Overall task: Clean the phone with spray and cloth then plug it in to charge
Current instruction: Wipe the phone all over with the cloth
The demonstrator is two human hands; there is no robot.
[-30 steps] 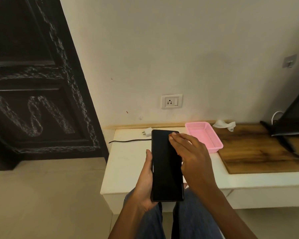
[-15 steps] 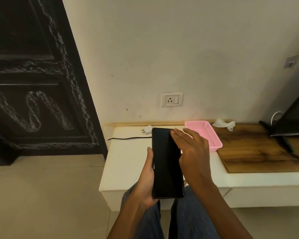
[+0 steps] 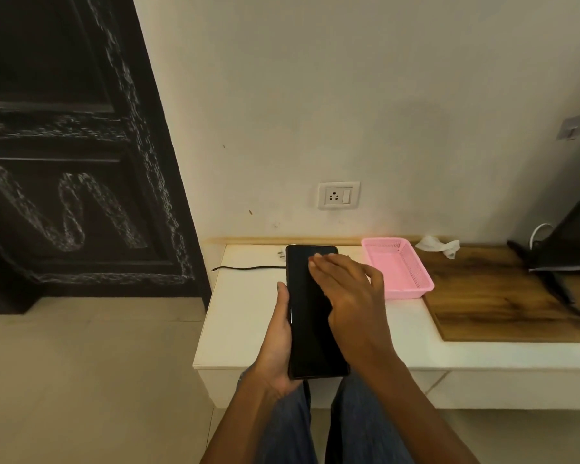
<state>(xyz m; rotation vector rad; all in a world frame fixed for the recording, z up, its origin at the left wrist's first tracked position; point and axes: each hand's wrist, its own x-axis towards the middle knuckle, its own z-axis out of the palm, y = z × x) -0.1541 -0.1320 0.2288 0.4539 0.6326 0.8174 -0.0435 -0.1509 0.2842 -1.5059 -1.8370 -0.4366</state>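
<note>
Phone (image 3: 310, 316): black slab, screen dark and facing up, held lengthwise over the front edge of the desk (image 3: 245, 316); long axis runs away from the person.
Left hand (image 3: 277, 349): grips phone from its left side and underneath; thumb lies along the phone's left edge, fingers hidden behind it, curled round the body.
Right hand (image 3: 352, 296): flat over the phone's upper right half, fingers (image 3: 325, 262) straight and close together, tips on the glass near the phone's top; holds nothing. Slightly blurred. Thumb sticks out to the right, off the phone.
Charger cable (image 3: 248, 268): thin black lead lying on the desk, left of the phone's top end, runs in behind the phone.
Plug (image 3: 281, 254): small white adapter, pins visible, just left of the phone's top corner, mostly hidden.
Wall socket (image 3: 338, 195): white plate w/ switch, on the wall above and behind the phone.
Pink basket (image 3: 399, 267): mesh tray on the desk, right of the phone, just beyond the right hand's thumb.
White cloth (image 3: 438, 245): crumpled, by the wall, right of the basket, well apart from phone.
Wood board (image 3: 503, 296): brown panel on the desk's right part, past the basket.
Dark door (image 3: 67, 155): carved, far left of phone.
Legs (image 3: 359, 426): blue trousers below the phone.
</note>
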